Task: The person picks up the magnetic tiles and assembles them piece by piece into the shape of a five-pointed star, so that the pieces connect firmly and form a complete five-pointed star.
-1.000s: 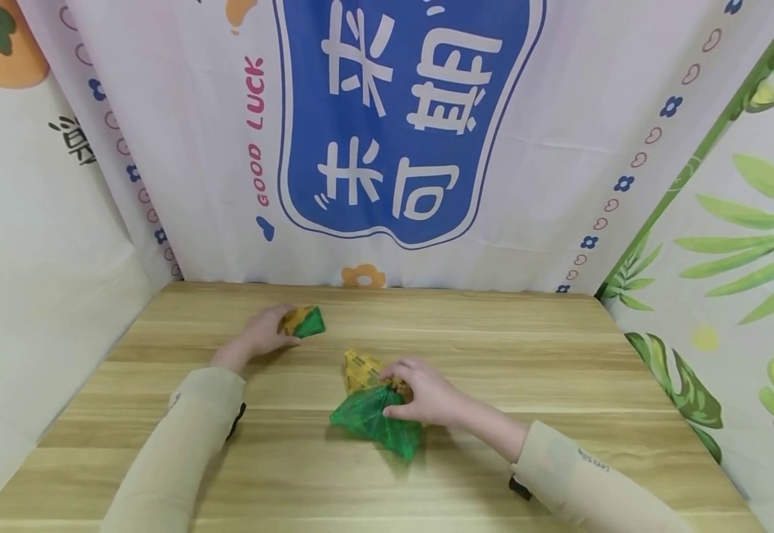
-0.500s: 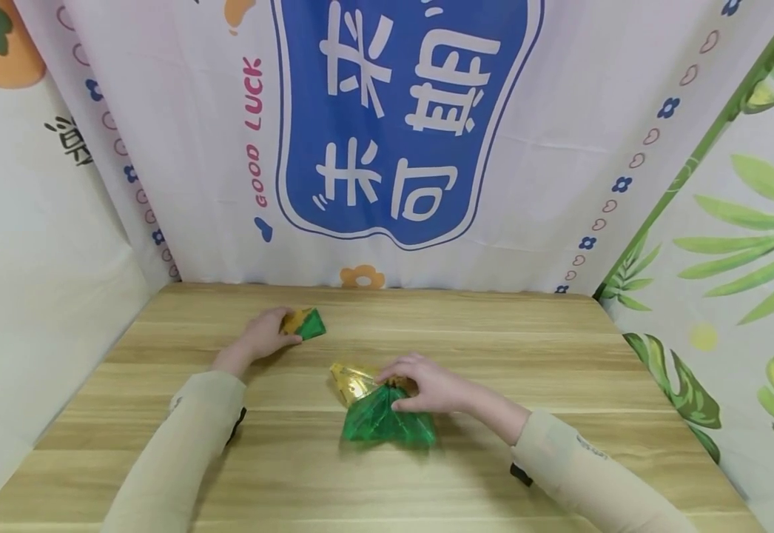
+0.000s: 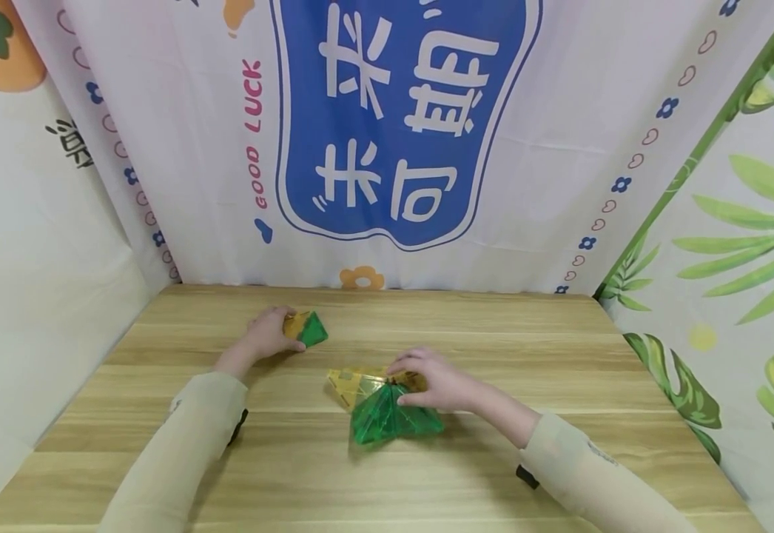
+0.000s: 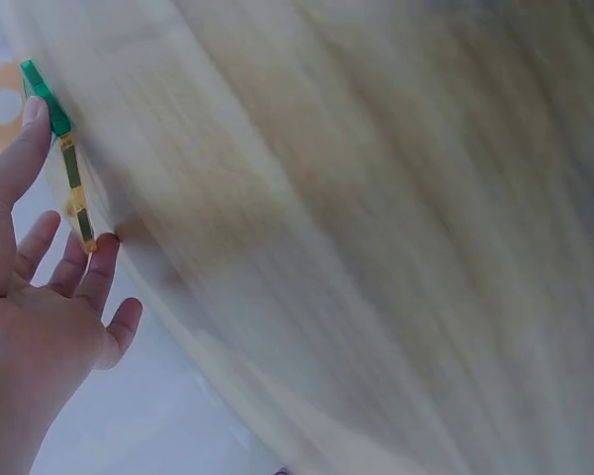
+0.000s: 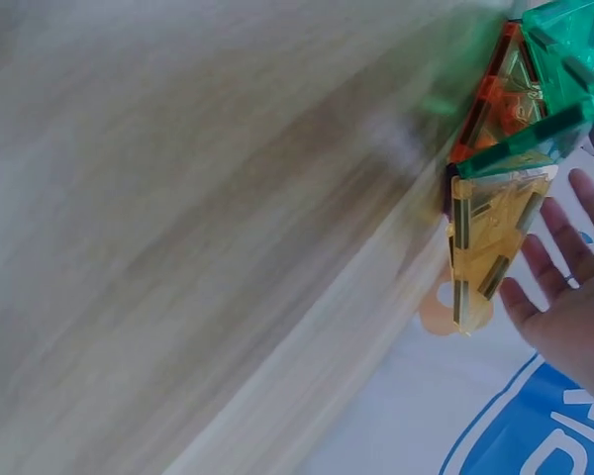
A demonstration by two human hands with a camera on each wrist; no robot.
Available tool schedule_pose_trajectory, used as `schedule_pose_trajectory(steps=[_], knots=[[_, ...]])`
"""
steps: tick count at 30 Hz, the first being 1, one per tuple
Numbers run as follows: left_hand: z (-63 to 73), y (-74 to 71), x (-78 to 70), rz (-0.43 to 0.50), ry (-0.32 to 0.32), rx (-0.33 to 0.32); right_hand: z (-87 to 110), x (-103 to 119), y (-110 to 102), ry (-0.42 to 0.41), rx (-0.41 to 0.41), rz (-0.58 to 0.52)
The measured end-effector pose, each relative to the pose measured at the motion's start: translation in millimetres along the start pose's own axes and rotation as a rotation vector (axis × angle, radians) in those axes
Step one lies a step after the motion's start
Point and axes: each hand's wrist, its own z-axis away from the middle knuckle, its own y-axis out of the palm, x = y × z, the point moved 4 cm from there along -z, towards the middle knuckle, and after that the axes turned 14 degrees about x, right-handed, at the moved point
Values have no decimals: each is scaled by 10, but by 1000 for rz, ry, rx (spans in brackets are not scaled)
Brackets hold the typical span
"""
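Toward the back left of the table, my left hand (image 3: 269, 333) holds a small piece of joined yellow and green magnetic tiles (image 3: 314, 331). In the left wrist view the thumb lies at its green end and fingertips meet the yellow end of the tile piece (image 4: 76, 183). Near the middle, thumb and fingers of my right hand (image 3: 436, 381) pinch the peak of a larger magnetic tile structure (image 3: 390, 416). Green triangles face me and yellow ones spread behind, partly hidden by the fingers. An orange tile (image 5: 505, 99) shows between the green and yellow ones in the right wrist view.
A wood-grain table (image 3: 280, 474) lies under both hands. Behind it hangs a printed white cloth (image 3: 214, 222) with a blue sign, and more patterned cloth (image 3: 727, 281) closes off the right side.
The larger structure has turned under my right hand, its green faces swinging round and slightly to the right. My left hand and the small tile piece have shifted slightly toward me.
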Motion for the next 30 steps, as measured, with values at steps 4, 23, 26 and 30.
schedule_pose_trajectory(steps=[4,23,26,30], knots=[[11,-8,-9,36,-16,-3,39,11,-12,25,-11,43],[67,-69,-114,164,11,-16,-39,-64,-20,-105,83,39],[76,-79,-116,191,8,-12,-49,-67,-39,-123,81,32],[79,-106,-159,231,24,-21,-47,-76,-49,-116,49,28]])
